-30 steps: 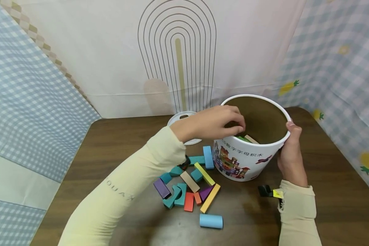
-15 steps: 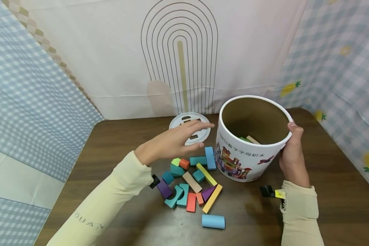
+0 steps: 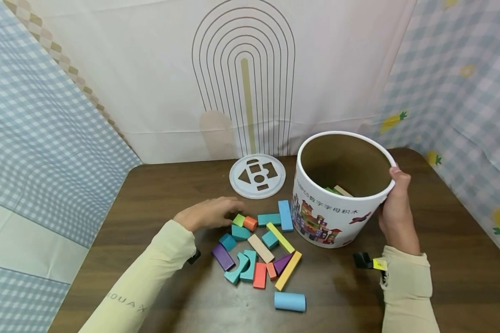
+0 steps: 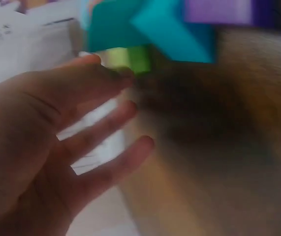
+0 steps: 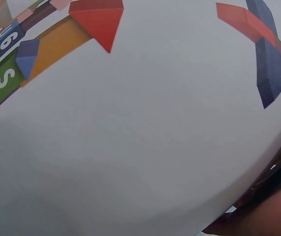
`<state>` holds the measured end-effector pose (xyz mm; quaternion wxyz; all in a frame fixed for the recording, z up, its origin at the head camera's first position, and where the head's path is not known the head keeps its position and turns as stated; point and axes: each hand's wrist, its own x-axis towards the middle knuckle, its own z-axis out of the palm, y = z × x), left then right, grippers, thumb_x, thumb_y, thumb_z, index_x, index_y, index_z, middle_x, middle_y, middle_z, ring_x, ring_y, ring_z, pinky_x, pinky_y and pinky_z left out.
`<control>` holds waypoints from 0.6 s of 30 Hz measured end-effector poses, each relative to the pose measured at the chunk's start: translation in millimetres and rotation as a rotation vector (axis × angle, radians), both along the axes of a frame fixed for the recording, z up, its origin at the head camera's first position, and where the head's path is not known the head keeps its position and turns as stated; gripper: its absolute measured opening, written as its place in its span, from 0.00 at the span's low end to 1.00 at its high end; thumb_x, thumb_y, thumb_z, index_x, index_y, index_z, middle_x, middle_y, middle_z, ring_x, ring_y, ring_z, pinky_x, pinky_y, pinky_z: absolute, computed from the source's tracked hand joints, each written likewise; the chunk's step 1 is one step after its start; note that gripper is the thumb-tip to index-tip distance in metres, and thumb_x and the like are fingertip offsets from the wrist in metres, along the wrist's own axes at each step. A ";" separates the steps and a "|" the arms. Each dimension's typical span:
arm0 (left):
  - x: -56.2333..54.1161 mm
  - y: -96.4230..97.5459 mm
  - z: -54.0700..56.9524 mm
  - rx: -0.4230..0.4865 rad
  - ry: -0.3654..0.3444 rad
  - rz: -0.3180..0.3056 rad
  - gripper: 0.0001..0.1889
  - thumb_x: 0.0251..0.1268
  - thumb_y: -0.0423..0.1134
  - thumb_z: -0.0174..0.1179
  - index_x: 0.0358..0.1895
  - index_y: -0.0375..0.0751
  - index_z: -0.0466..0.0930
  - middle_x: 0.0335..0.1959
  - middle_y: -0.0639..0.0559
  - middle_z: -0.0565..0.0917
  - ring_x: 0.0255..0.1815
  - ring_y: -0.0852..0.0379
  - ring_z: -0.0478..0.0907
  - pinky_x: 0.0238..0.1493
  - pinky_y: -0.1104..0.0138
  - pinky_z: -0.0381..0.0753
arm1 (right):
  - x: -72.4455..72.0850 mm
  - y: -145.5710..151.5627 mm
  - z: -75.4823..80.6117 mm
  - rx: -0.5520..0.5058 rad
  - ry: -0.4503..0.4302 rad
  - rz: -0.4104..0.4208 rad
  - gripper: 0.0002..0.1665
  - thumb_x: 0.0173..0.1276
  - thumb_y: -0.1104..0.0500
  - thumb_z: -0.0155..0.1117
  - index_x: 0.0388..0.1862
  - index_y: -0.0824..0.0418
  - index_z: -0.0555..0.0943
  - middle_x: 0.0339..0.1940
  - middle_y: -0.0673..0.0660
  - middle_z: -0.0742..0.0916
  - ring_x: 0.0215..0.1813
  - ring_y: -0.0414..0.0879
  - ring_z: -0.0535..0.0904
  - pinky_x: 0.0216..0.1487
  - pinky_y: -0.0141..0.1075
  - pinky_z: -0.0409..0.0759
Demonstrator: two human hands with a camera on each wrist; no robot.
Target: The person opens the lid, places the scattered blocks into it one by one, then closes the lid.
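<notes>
My left hand (image 3: pixel 210 213) is beside the left end of a pile of coloured wooden blocks, nearest a lime-green block (image 3: pixel 239 220) and an orange-red cylinder (image 3: pixel 250 223). In the left wrist view its fingers (image 4: pixel 108 169) are spread and hold nothing; the lime-green block (image 4: pixel 130 59) shows just past the fingertips, and whether they touch cannot be told. My right hand (image 3: pixel 397 210) grips the white bucket (image 3: pixel 329 217) at its right side, thumb on the rim. A few blocks (image 3: pixel 342 190) lie inside the bucket. Its printed wall (image 5: pixel 145 123) fills the right wrist view.
A white lid (image 3: pixel 245 187) with shaped holes lies behind the pile. Teal, purple, red and yellow blocks are spread over the wooden table (image 3: pixel 158 185). A light-blue cylinder (image 3: pixel 290 301) lies at the front. A curtain (image 3: pixel 158 92) stands behind the table.
My left hand has come out of the bucket and moved left and down to the pile's left end. The right hand stays on the bucket.
</notes>
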<state>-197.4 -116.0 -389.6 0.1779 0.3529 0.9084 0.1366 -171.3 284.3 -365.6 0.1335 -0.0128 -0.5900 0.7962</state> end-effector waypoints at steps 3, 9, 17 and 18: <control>-1.6 -4.1 -12.6 0.009 -0.005 0.020 0.25 0.70 0.26 0.67 0.67 0.47 0.82 0.65 0.50 0.82 0.68 0.50 0.78 0.68 0.52 0.78 | 0.8 0.7 -0.1 0.013 -0.001 -0.004 0.30 0.80 0.43 0.34 0.74 0.47 0.70 0.63 0.48 0.76 0.64 0.42 0.69 0.65 0.33 0.62; 0.3 -7.3 -26.4 0.075 0.025 0.031 0.21 0.71 0.28 0.67 0.64 0.48 0.85 0.61 0.51 0.83 0.64 0.50 0.79 0.66 0.52 0.79 | 1.2 0.4 -0.5 0.021 0.002 -0.010 0.31 0.80 0.43 0.35 0.75 0.47 0.70 0.64 0.48 0.76 0.64 0.43 0.69 0.66 0.33 0.62; 3.5 -10.5 -29.8 0.126 0.038 0.048 0.18 0.74 0.29 0.65 0.64 0.41 0.83 0.61 0.47 0.83 0.64 0.50 0.80 0.66 0.54 0.80 | 0.8 1.1 0.0 0.008 0.038 0.005 0.27 0.80 0.43 0.36 0.68 0.47 0.74 0.61 0.50 0.78 0.62 0.43 0.71 0.64 0.34 0.63; 4.1 -11.0 -29.5 0.124 0.043 0.054 0.18 0.74 0.30 0.65 0.64 0.40 0.83 0.61 0.47 0.83 0.63 0.50 0.80 0.66 0.54 0.80 | 0.8 1.0 0.0 0.006 0.039 0.010 0.27 0.80 0.43 0.36 0.68 0.47 0.74 0.61 0.50 0.78 0.62 0.43 0.71 0.64 0.34 0.63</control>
